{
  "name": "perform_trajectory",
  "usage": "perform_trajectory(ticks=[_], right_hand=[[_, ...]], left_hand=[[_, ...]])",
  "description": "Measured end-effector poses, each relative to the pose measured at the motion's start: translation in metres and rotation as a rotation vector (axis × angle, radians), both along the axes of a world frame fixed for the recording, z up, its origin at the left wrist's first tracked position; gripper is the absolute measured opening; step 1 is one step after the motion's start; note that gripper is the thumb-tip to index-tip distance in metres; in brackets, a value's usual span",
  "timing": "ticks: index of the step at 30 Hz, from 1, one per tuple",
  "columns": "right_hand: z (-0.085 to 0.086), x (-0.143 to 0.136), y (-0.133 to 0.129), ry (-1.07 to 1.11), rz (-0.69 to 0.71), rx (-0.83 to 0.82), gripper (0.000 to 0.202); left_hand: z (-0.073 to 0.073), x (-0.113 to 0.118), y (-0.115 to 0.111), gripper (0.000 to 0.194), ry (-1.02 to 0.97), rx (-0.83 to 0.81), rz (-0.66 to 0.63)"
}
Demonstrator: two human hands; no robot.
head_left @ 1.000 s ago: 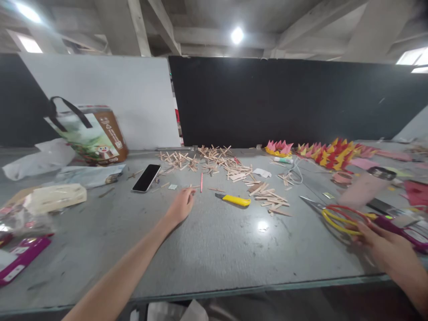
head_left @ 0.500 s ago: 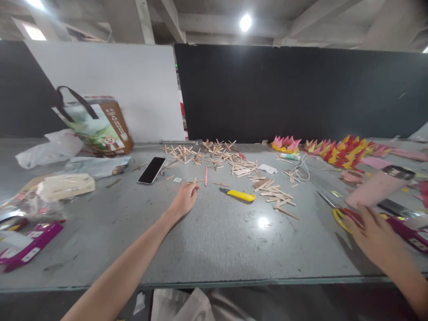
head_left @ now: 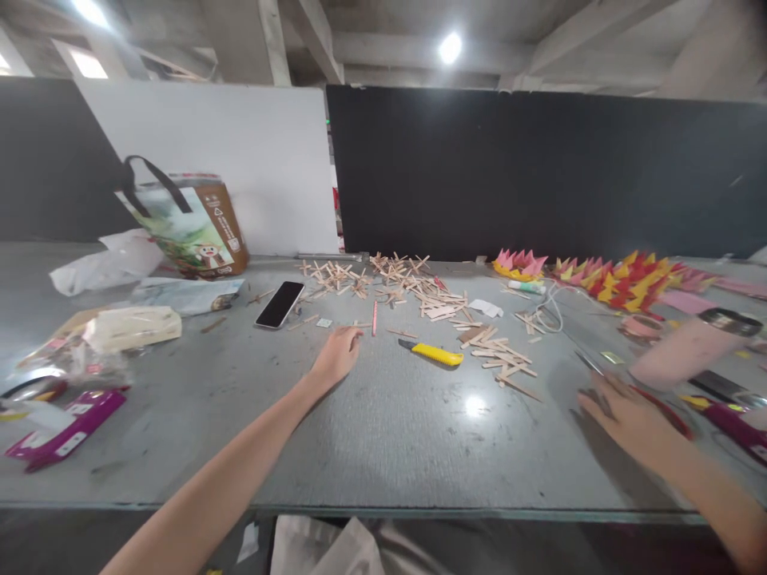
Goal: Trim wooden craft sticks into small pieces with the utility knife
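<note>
My left hand (head_left: 339,355) rests palm down on the grey table, its fingers loosely bent and slightly apart. A short wooden stick (head_left: 363,325) lies just beyond its fingertips; I see nothing held in that hand. To its right are a thin red-and-white patterned strip (head_left: 375,318) and a yellow utility knife (head_left: 437,354) with the blade out. At the right, my right hand (head_left: 626,411) is closed over the middle of a pair of scissors. Metal blades (head_left: 590,362) stick out past the fingers, and a red handle loop (head_left: 666,409) shows behind the knuckles.
Wooden sticks (head_left: 500,351) and crossed stick pieces (head_left: 335,277) are scattered across the middle. A phone (head_left: 280,305) and a printed bag (head_left: 185,228) are at the left. Pink and yellow paper crowns (head_left: 520,263) stand at the back right. A pink bottle (head_left: 689,351) lies near my right hand.
My right hand has shifted left over the scissors, covering the yellow handle part. The red handle now shows right of the hand. My left hand stays in place; the view has turned slightly left.
</note>
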State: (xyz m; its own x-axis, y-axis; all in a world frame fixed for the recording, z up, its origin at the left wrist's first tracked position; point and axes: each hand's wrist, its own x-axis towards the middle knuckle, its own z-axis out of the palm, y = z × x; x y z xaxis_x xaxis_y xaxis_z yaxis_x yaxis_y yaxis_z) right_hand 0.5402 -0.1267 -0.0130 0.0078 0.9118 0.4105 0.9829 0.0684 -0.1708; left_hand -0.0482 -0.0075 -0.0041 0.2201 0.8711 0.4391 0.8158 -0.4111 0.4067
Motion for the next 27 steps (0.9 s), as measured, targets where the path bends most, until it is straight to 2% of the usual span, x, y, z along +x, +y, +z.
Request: perform_trajectory(ticks=[3, 6, 9, 12, 14, 17, 23, 27], right_hand=[[0.030, -0.052, 0.028, 0.020, 0.156, -0.134, 0.055], [0.052, -0.115, 0.058, 0.034, 0.390, -0.155, 0.051], [0.053, -0.169, 0.082, -0.023, 0.586, -0.195, 0.049], [0.039, -0.203, 0.092, -0.073, 0.700, -0.178, 0.048], [0.029, -0.215, 0.092, -0.064, 0.753, -0.139, 0.049], [0.021, -0.222, 0.086, -0.013, 0.754, -0.101, 0.050], [0.018, -0.219, 0.081, 0.045, 0.746, -0.081, 0.047], [0.016, -0.221, 0.084, 0.078, 0.752, -0.072, 0.045]], left_hand=[[0.004, -0.002, 0.016, 0.029, 0.036, 0.009, 0.082], [0.005, -0.003, 0.031, 0.016, 0.073, -0.008, 0.137], [0.003, 0.001, 0.035, 0.016, 0.093, -0.017, 0.156], [-0.001, 0.006, 0.032, 0.019, 0.093, -0.008, 0.161], [-0.003, 0.006, 0.028, 0.021, 0.087, -0.010, 0.163], [-0.003, 0.004, 0.023, 0.022, 0.076, -0.024, 0.158], [0.004, 0.001, 0.018, 0.022, 0.055, -0.067, 0.117], [0.010, 0.000, 0.015, 0.022, 0.055, -0.091, 0.034]])
